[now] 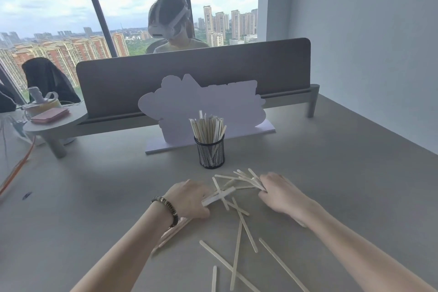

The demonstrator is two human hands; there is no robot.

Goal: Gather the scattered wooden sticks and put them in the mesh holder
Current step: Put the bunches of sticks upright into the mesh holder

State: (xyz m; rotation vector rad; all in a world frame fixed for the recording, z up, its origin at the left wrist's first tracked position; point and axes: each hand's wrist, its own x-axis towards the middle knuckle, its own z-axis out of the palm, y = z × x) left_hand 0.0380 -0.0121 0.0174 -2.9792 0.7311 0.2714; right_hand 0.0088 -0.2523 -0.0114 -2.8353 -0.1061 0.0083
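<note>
On grey table [331, 149], both hands down in scattered wooden sticks [239, 232]: left hand [189, 199] and right hand [279, 193] each curl fingers round a bunch. Mesh holder [211, 154] just behind, w/ sticks upright inside.

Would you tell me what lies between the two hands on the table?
Head view: loose wooden sticks criss-cross between left hand and right hand.

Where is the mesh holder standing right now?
In the head view the mesh holder stands upright at mid-table, already part-filled with sticks, just in front of the white cutout sign and beyond both hands.
</note>
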